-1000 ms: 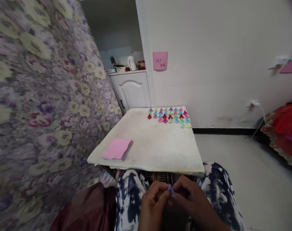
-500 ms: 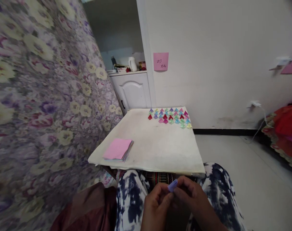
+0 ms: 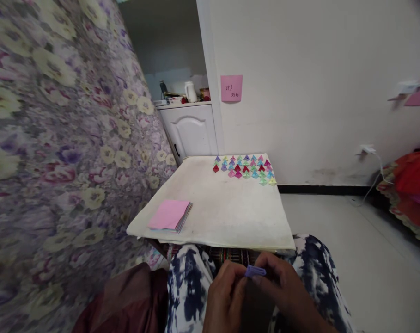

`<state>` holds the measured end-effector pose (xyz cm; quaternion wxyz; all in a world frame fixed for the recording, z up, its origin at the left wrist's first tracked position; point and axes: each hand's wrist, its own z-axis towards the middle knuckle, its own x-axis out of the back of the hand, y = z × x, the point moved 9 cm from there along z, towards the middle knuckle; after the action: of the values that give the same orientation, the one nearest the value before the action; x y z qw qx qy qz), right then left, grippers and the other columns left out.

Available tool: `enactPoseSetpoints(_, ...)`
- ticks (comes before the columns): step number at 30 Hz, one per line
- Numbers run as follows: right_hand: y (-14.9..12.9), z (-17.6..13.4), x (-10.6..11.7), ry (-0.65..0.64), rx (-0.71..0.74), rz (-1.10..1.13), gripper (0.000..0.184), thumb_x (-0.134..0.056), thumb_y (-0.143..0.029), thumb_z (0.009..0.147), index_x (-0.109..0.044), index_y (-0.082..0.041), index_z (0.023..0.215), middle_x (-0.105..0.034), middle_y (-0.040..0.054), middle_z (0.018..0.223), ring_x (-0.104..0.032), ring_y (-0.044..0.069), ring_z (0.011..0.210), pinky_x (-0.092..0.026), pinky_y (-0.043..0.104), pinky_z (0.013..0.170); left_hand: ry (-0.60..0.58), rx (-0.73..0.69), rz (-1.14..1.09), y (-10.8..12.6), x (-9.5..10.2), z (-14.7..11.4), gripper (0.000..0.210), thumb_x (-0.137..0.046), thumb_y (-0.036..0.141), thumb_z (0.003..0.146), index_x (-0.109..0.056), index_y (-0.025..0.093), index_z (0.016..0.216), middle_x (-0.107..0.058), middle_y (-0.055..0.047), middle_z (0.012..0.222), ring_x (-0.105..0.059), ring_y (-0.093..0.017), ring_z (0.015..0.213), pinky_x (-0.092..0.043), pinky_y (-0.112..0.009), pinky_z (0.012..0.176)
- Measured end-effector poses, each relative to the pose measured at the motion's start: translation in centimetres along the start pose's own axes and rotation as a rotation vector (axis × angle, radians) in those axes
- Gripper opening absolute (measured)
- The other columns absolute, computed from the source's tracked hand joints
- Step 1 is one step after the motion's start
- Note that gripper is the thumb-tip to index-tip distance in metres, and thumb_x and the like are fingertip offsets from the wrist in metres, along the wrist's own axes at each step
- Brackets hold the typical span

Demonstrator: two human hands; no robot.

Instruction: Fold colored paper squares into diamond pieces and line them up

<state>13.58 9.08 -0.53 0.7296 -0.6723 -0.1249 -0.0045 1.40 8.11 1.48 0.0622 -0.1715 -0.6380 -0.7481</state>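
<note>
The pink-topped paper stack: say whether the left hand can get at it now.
Probably yes: the left hand holds the purple paper, but the stack lies uncovered on the table, with nothing seen above it.

1. Illumination: subdued, diffuse; the tabletop (image 3: pixel 227 212) beyond the grip is comparatively bright.
2. Shade: the left hand (image 3: pixel 223 293) and right hand (image 3: pixel 289 286) appear dark, deepest just below the grip.
3. Alcove (image 3: pixel 164 41), beyond and left of the grip: dim.
4. Floral surface (image 3: pixel 74 171), left of the grip: stretched and blurred toward frame edge.
5. Purple paper (image 3: pixel 255 270) in the grip: folds indistinct.
</note>
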Motion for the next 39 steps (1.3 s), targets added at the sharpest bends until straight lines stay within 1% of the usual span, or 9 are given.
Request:
enactPoseSetpoints(2, 0.2, 0.0, -0.1, 0.008, -0.007, 0.054, 0.021, -0.056, -0.036, 0.078, -0.052, -0.017, 0.070, -0.051, -0.0017, 0.064, -0.047, 0.013, 0.062, -0.036, 0.023, 0.057, 0.032, 0.048, -0.058, -0.7, 0.1, -0.1, 0.011, -0.056, 0.027, 0.081, -0.063, 0.019, 0.083, -0.063, -0.005, 0.080, -0.057, -0.018, 0.074, -0.043, -0.024, 0.067)
enactPoseSetpoints(4, 0.4, 0.0, -0.3, 0.013, -0.016, 0.102, 0.023, -0.057, -0.038, 0.078, -0.052, -0.017, 0.070, -0.051, -0.0017, 0.063, -0.046, 0.013, 0.060, -0.036, 0.022, 0.055, 0.075, 0.100, -0.143, -1.6, 0.2, -0.2, 0.015, -0.060, 0.026, 0.077, -0.061, 0.020, 0.091, -0.064, -0.004, 0.080, -0.059, -0.018, 0.072, -0.044, -0.024, 0.065)
enactPoseSetpoints(7, 0.4, 0.0, -0.7, 0.007, -0.017, 0.153, 0.024, -0.058, -0.038, 0.078, -0.052, -0.017, 0.071, -0.052, -0.0013, 0.065, -0.047, 0.013, 0.061, -0.036, 0.022, 0.056, 0.123, 0.097, -0.235, -2.1, 0.4, -0.4, 0.011, -0.061, 0.028, 0.077, -0.060, 0.019, 0.083, -0.063, -0.002, 0.076, -0.059, -0.017, 0.070, -0.045, -0.022, 0.064)
enactPoseSetpoints(11, -0.3, -0.1, -0.7, -0.006, 0.027, 0.150, 0.023, -0.056, -0.038, 0.079, -0.052, -0.017, 0.071, -0.052, -0.0010, 0.065, -0.048, 0.013, 0.062, -0.037, 0.023, 0.057, 0.148, 0.055, -0.203, -1.7, 0.8, -0.4, 0.011, -0.061, 0.029, 0.077, -0.063, 0.018, 0.077, -0.060, -0.002, 0.071, -0.055, -0.015, 0.067, -0.043, -0.020, 0.060)
enactPoseSetpoints(19, -1.6, -0.1, -0.1, -0.010, 0.081, -0.095, 0.020, -0.054, -0.035, 0.081, -0.053, -0.018, 0.071, -0.056, -0.0003, 0.066, -0.050, 0.014, 0.063, -0.038, 0.024, 0.059, 0.086, -0.002, -0.117, -0.4, 1.0, -0.2, 0.014, -0.059, 0.030, 0.079, -0.064, 0.018, 0.072, -0.060, -0.003, 0.074, -0.054, -0.016, 0.069, -0.041, -0.022, 0.062)
enactPoseSetpoints(22, -1.5, -0.1, -0.1, -0.001, 0.082, -0.097, 0.023, -0.054, -0.036, 0.080, -0.052, -0.018, 0.067, -0.054, -0.0007, 0.063, -0.049, 0.013, 0.061, -0.037, 0.024, 0.057, 0.083, 0.076, -0.283, -1.2, 0.6, -0.1, 0.013, -0.064, 0.031, 0.075, -0.064, 0.018, 0.075, -0.061, -0.003, 0.073, -0.056, -0.016, 0.070, -0.044, -0.023, 0.063)
enactPoseSetpoints(25, -1.1, -0.2, -0.1, 0.020, 0.076, -0.102, 0.023, -0.053, -0.035, 0.080, -0.051, -0.018, 0.065, -0.054, -0.0010, 0.061, -0.048, 0.013, 0.059, -0.036, 0.023, 0.055, 0.117, 0.195, -0.523, -2.9, 0.1, -0.1, 0.024, -0.069, 0.034, 0.070, -0.061, 0.018, 0.087, -0.061, -0.001, 0.072, -0.058, -0.014, 0.064, -0.045, -0.023, 0.060)
enactPoseSetpoints(31, -0.6, -0.3, -0.1, 0.043, 0.070, -0.156, 0.017, -0.055, -0.030, 0.079, -0.055, -0.018, 0.067, -0.056, -0.0018, 0.061, -0.051, 0.013, 0.059, -0.036, 0.022, 0.055, -0.067, 0.321, -0.667, -4.6, -1.8, -0.1, 0.033, -0.059, 0.045, 0.077, -0.059, 0.014, 0.087, -0.059, 0.001, 0.059, -0.053, -0.010, 0.042, -0.039, -0.020, 0.043)
enactPoseSetpoints(39, -1.0, -0.2, -0.3, 0.007, 0.047, -0.182, 0.008, -0.056, -0.022, 0.077, -0.059, -0.019, 0.070, -0.063, -0.0009, 0.066, -0.056, 0.014, 0.063, -0.040, 0.023, 0.058, -0.097, 0.432, -0.755, -4.7, -2.1, -0.4, 0.030, -0.071, 0.039, 0.069, -0.057, 0.014, 0.079, -0.063, -0.001, 0.060, -0.056, -0.009, 0.043, -0.038, -0.018, 0.041)
